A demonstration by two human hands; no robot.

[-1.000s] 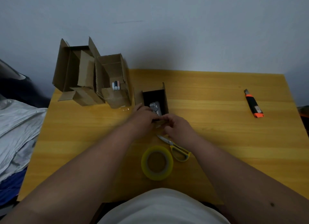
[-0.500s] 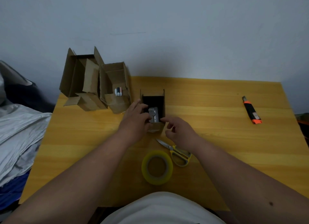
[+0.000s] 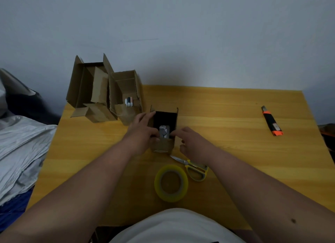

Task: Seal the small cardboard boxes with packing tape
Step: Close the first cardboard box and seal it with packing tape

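Steadying a small open box in the middle of the yellow table, I am working both hands at its mouth, where a grey gadget is sticking up between the flaps. My left hand is curling round the box's left wall, fingers closed on the cardboard and reaching inside. My right hand is resting at the right edge, its forefinger touching the rim near the gadget and the other fingers loosely bent, gripping nothing that I can make out.

To do this step well, I am judging that the gadget should go fully down before any flap is folded; otherwise the top will bulge and the tape will lift. The left hand should pin the box so it cannot slide or tip while the right folds the short flaps first.

The tape roll is lying flat just in front of me, with the scissors beside it, both near. Two more open boxes are waiting at the far left corner, and a utility knife is lying well apart to the right.
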